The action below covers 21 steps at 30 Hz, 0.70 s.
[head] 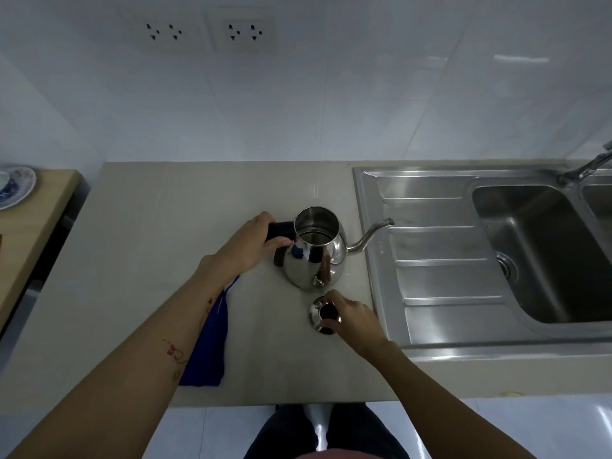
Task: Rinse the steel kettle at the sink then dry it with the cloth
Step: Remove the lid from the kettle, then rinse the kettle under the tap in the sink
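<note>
The steel kettle [313,256] stands upright on the beige counter [159,233], lid off, its thin spout pointing right over the sink's drainboard. My left hand [253,241] is closed around its black handle. Just in front of the kettle, my right hand [352,314] holds the steel lid [318,313] by its dark knob, on or just above the counter. A blue cloth [208,346] lies on the counter, partly hidden under my left forearm. The steel sink [430,276] is to the right, with its basin at far right.
The tap [587,168] rises at the sink's back right corner. A wooden table [29,226] with a blue-patterned plate [16,187] stands at the left. Wall sockets [212,33] sit above the counter. My legs and the tiled floor show below the counter's front edge.
</note>
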Motion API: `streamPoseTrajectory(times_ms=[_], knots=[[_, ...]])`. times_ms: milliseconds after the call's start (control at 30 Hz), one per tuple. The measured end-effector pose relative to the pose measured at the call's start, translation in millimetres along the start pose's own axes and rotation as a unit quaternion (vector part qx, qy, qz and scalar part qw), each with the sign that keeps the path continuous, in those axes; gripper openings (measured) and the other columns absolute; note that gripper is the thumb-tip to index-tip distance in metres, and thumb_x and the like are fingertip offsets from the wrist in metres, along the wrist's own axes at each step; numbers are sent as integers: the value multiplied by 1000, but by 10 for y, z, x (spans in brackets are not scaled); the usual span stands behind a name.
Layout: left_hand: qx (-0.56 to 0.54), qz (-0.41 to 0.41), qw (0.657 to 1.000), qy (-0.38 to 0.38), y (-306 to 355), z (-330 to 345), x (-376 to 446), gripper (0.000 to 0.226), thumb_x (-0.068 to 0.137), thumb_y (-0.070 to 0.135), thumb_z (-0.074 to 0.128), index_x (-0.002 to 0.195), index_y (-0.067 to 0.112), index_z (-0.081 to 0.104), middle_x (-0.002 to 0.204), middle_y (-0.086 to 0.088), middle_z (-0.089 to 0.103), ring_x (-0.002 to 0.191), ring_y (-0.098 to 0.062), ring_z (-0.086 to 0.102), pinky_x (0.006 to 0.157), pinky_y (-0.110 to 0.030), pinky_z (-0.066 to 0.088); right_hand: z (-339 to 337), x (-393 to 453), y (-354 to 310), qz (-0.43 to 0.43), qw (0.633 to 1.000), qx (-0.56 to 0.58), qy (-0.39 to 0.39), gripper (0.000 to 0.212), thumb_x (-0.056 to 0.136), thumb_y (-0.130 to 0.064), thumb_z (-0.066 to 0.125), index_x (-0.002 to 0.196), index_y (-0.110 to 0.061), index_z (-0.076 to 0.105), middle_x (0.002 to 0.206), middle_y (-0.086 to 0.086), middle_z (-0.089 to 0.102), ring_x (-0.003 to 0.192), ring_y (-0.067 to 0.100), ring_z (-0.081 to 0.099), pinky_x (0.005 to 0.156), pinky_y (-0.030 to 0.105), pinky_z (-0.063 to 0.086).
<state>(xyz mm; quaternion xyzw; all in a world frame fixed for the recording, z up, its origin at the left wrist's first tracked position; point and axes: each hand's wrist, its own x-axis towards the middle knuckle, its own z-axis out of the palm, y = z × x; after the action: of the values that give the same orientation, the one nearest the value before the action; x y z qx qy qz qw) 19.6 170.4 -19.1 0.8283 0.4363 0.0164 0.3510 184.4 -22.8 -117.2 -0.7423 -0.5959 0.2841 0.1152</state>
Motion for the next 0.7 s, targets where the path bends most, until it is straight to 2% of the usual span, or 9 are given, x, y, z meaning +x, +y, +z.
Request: streamPoseTrajectory(times_ms=[100, 233, 300, 400, 467, 533, 600, 700], knots=[[-21, -5, 999, -39, -34, -67, 47, 36, 91, 43, 60, 99, 9, 50, 82, -3, 54, 64, -11, 48, 54, -24, 38, -46, -54, 49, -3, 1000, 9, 24, 40, 88, -38, 63, 121, -20, 50, 112, 4, 69, 95, 26, 66, 77, 34, 53], [-150, -27, 986, -67, -51, -123, 99, 30, 82, 44, 71, 77, 17, 59, 70, -4, 54, 60, -19, 49, 54, -34, 41, -195, -135, 190, 10, 998, 18, 56, 37, 89, -45, 60, 118, -22, 52, 108, 3, 71, 86, 23, 66, 76, 36, 52], [-186, -22, 980, -66, -33, -83, 106, 27, 83, 41, 70, 75, 18, 60, 66, -2, 52, 56, -14, 48, 51, -29, 39, -292, -181, 259, 11, 996, 23, 81, 39, 89, -48, 59, 117, -22, 54, 111, 2, 71, 89, 22, 67, 80, 37, 53], [-204, -7, 978, -35, 64, 22, 124, 21, 88, 33, 67, 77, 17, 60, 65, 2, 52, 47, 2, 46, 48, -18, 34, -457, -246, 371, 17, 992, 32, 120, 38, 88, -52, 58, 114, -24, 56, 108, 0, 72, 89, 21, 68, 79, 36, 54], [-206, -8, 978, -5, 156, 74, 135, 26, 87, 36, 69, 75, 15, 60, 64, 2, 52, 46, 1, 44, 49, -21, 32, -594, -281, 459, 18, 988, 35, 149, 38, 87, -54, 58, 110, -24, 57, 101, 0, 73, 85, 20, 68, 76, 34, 54], [-215, -4, 976, 25, 283, 110, 142, 41, 78, 50, 74, 76, 12, 62, 63, 2, 54, 53, -7, 47, 54, -26, 33, -745, -301, 562, 27, 983, 51, 173, 36, 85, -51, 63, 106, -22, 61, 101, -2, 74, 85, 20, 69, 75, 34, 56], [-216, 1, 975, 60, 496, 149, 139, 55, 66, 63, 70, 77, 10, 63, 62, 3, 55, 55, -10, 48, 56, -26, 32, -904, -315, 690, 39, 977, 78, 196, 36, 83, -51, 66, 102, -21, 63, 102, -4, 74, 88, 17, 70, 78, 35, 57], [-205, 19, 973, 99, 951, 271, 179, 37, 76, 48, 76, 71, 16, 59, 56, 8, 53, 47, 0, 47, 46, -14, 32, -1188, -351, 933, 64, 959, 132, 241, 31, 82, -56, 60, 92, -27, 64, 91, -5, 75, 84, 12, 70, 78, 36, 58]])
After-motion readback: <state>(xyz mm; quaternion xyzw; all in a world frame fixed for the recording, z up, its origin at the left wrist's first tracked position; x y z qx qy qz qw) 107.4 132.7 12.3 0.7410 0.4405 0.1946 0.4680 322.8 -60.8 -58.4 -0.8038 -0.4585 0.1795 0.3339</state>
